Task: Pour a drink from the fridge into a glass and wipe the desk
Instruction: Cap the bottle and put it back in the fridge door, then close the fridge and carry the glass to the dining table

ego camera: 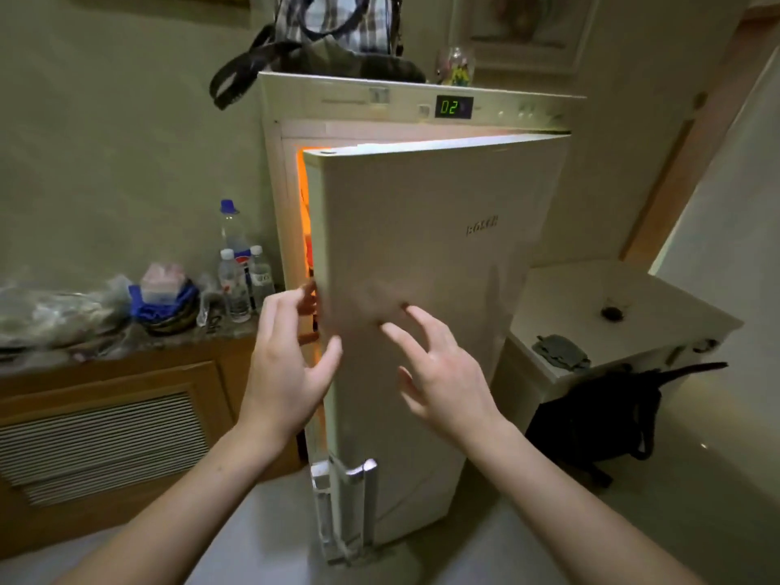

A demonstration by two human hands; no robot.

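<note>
Both hands spread, holding nothing: left hand (287, 365) at fridge door (422, 289) edge; right hand (443, 382) before its front

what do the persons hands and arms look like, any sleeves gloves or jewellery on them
Both forearms are bare as far as the frame shows, with no sleeve cuff in view. The left hand and the right hand wear no gloves. No ring, watch or bracelet is visible on the fingers or wrists. The fingernails look short and unpainted, though the picture is a little blurred.

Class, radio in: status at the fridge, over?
Left hand on fridge door edge; right hand open, empty. Door ajar. No drink out. Nothing blocking.
</note>
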